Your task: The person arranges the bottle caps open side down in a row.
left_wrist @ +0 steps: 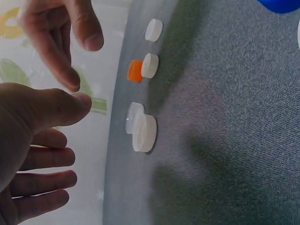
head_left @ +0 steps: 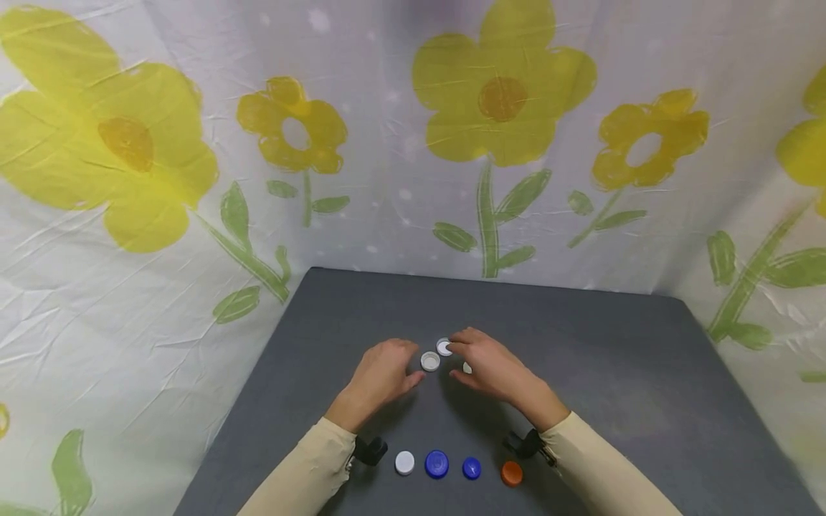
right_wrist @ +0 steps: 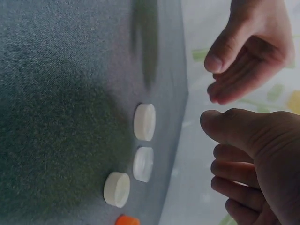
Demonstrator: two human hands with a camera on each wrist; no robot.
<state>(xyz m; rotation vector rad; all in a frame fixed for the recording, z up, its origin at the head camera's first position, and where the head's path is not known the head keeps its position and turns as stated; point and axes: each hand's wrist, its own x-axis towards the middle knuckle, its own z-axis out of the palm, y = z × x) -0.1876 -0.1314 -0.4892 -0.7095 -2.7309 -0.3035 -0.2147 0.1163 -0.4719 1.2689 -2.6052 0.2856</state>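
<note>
Your two bare hands reach out over a dark grey table (head_left: 361,308), facing each other above a loose cluster of plastic bottle caps. Your left hand (head_left: 381,376) is empty, its thumb and fingers spread apart with a gap between them. Your right hand (head_left: 493,365) is also empty, its thumb apart from its loosely bent fingers. The wrist views show neither hand touching a cap.

Between your hands lies a white bottle cap (head_left: 430,361), seemingly hollow side up, with a translucent cap (head_left: 444,347) just beyond it, toward your right fingers. Beneath your right hand, partly hidden from above, is a cream-white cap (right_wrist: 116,189). The left wrist view adds a far orange cap (left_wrist: 135,71) just beside it and an outermost white cap (left_wrist: 153,30) further to your right.

These caps look light and stiff, unlikely to break, though smooth plastic may slide on the table if nudged. The sound hold is probably a thumb-and-fingertip pinch across opposite sides of the rim; the walls are low, so your fingertips would need to come close to the tabletop.

Nearer your body, between your forearms, a spaced row runs left to right: near white cap (head_left: 404,463), large blue cap (head_left: 437,464), small blue cap (head_left: 472,469) and near orange cap (head_left: 512,474). Behind the table hangs a pale sheet (head_left: 387,215) printed with yellow flowers.
</note>
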